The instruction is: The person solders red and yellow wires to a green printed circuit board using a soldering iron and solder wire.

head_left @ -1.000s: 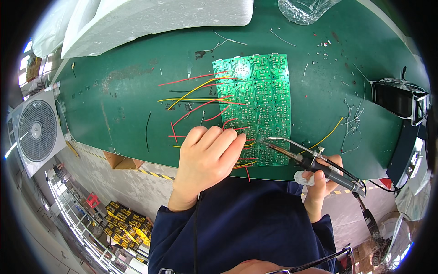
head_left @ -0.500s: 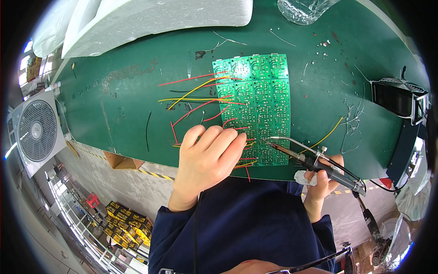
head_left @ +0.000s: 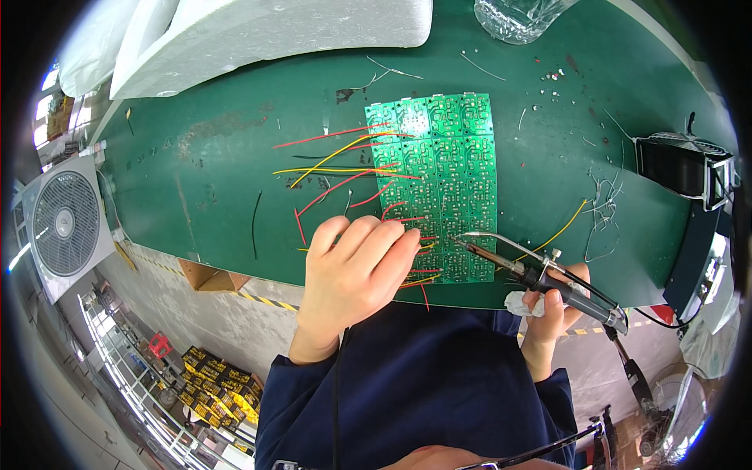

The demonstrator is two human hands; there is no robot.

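A green panel of joined circuit boards point(head_left: 458, 168) lies on the table, with red wires point(head_left: 333, 135), yellow wires point(head_left: 317, 160) and black ones reaching out from its left side. My left hand point(head_left: 356, 270) is closed over the panel's lower left part. Wire ends show on both sides of it, but what its fingertips pinch is hidden. In my right hand point(head_left: 554, 309) is a soldering iron point(head_left: 540, 280) with a thin metal feed tube fixed along it. Its tip is at the lower middle of the panel; contact is hard to make out. A white crumpled tissue point(head_left: 523, 304) sits against the right fingers.
White foam point(head_left: 274, 31) and a clear plastic container point(head_left: 517, 19) stand at the far side. A black device with a metal frame point(head_left: 681, 168) is at the right. Near it lie a tangle of thin wire point(head_left: 603, 204) and a loose yellow wire point(head_left: 565, 227). A fan point(head_left: 66, 223) stands left.
The view has shifted very slightly. Both hands and the soldering iron hold nearly the same place over the panel.
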